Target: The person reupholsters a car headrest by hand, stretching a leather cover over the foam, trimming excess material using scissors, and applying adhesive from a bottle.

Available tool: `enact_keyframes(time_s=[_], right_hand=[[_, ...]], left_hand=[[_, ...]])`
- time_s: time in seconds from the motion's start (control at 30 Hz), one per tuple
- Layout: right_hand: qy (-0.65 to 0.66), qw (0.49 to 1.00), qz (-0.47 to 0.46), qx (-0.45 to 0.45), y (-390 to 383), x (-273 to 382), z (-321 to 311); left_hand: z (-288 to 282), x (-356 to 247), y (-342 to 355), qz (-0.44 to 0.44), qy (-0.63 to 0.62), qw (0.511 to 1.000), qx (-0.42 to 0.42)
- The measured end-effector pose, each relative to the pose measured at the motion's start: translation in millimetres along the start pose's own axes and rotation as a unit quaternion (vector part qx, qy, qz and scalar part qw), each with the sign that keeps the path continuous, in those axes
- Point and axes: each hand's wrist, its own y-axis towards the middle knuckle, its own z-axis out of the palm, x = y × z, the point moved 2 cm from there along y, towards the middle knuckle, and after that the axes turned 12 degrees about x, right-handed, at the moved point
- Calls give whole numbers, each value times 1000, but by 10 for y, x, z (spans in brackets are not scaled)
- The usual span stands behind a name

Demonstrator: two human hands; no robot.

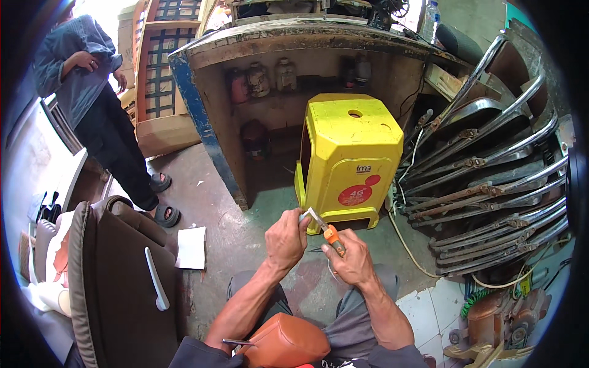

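Note:
My right hand [354,260] grips a slim tool with an orange and grey handle [333,238]. Its narrow metal front points up and left, though its exact kind is unclear. Close beside it, my left hand [285,240] is closed in a pinch at the tip, where a small whitish piece [313,214] shows. The fingers partly hide what the left hand holds. Across my lap lies an orange-brown padded piece [291,339], leather-like in look. A thin dark metal tool [237,341] rests at its left edge.
A yellow plastic stool [353,141] stands just ahead, before a worn workbench [294,40] with jars. Stacked chrome chair frames [491,178] crowd the right. At left are a dark brown padded seat [123,270] and a standing person [92,80]. A small machine [500,322] sits lower right.

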Motion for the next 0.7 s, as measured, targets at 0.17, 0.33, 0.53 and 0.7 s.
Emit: enact_keyframes(time_s=[0.17, 0.33, 0.53, 0.7], right_hand=[[194, 977, 91, 6, 19, 36, 21], [63, 987, 106, -104, 11, -137, -345], [-104, 957, 243, 116, -31, -398, -297], [30, 998, -48, 10, -19, -10, -307]], left_hand=[[3, 5, -12, -20, -73, 997, -29], [-23, 109, -51, -155, -245, 956, 47], [138, 135, -69, -115, -364, 924, 40], [187, 116, -52, -125, -457, 877, 86]])
